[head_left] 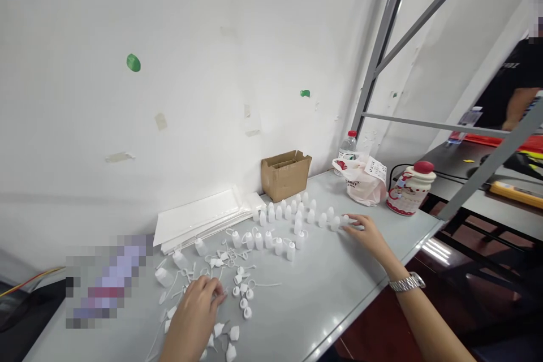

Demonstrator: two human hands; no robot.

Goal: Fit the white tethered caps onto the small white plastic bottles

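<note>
Small translucent white bottles without caps [298, 223] stand in loose rows on the grey table. My right hand [360, 232] is at the right end of these rows, its thumb and fingers closed around a small bottle [345, 219]. Closer in stand several bottles with looped caps fitted [268, 240]. My left hand [198, 308] is low over a scatter of white caps with thin straps [218, 262], fingers curled together; whatever is between the fingertips is hidden. More loose caps [244, 304] lie just right of it.
An open cardboard box [285, 176] and flat white panels [203, 218] sit against the wall. At the right are a plastic bag [365, 184], a red-capped bottle [348, 144], a decorated jar [410, 189] and a metal frame [470, 184]. Beyond it stands a person [515, 79].
</note>
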